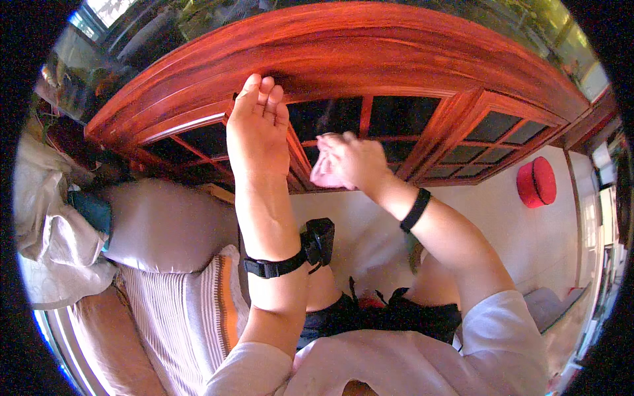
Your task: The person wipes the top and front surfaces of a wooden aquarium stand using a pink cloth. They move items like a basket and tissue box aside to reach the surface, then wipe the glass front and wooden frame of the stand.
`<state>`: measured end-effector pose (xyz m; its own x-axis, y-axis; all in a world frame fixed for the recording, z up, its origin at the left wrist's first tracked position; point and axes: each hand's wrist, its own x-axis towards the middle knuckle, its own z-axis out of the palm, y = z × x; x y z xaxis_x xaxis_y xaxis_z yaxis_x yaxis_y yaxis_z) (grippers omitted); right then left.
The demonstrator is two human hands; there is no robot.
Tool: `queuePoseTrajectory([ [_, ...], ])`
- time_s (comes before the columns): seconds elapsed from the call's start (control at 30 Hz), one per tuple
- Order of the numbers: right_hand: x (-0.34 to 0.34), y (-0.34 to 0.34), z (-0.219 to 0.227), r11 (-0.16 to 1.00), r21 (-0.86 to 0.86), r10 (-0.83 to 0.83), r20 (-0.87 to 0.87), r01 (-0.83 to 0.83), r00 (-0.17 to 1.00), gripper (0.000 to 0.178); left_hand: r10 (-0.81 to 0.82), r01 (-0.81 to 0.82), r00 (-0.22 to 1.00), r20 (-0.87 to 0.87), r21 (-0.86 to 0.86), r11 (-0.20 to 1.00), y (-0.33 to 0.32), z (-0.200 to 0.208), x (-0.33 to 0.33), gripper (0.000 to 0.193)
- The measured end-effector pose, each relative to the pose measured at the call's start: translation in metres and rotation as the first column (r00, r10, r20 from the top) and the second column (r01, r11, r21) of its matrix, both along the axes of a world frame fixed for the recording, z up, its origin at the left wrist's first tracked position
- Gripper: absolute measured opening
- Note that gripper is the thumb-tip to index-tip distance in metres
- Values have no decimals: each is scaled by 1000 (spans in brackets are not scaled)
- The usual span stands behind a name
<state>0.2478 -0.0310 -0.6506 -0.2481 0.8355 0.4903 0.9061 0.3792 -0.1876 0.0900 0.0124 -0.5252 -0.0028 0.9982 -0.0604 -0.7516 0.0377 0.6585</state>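
The left hand [259, 145] is curling its fingers at the wooden cabinet [370, 46], any grip hidden, can't tell! A blurred right hand [360, 162] is clutching one pink cloth [325, 170] before dark glass panes [404, 115].

Tight gap between left hand [259, 135] and pink cloth [323, 173] tbh. Past right hand [358, 162], decent room along cabinet [370, 53] front, red round box [536, 182] on floor [475, 198] though. Left side's crowded: grey cushion [168, 221] near forearm [267, 218].
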Motion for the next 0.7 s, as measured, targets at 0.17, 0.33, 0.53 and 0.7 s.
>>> queuePoseTrajectory([
  [0.17,44,-6,21,757,-653,-143,-141,17,980,36,1,-1,1000,-1,11,1000,0,3,1,23],
  [0.33,21,-3,41,982,-164,-179,-670,91,720,29,8,-8,1000,-4,0,1000,0,2,0,21],
  [0.53,-21,23,71,928,362,203,-690,87,695,19,66,-66,996,-66,9,998,1,0,-2,27],
  [0.7,-44,40,40,918,393,37,-235,60,971,19,49,-50,998,-26,-36,998,1,1,-2,24],
])
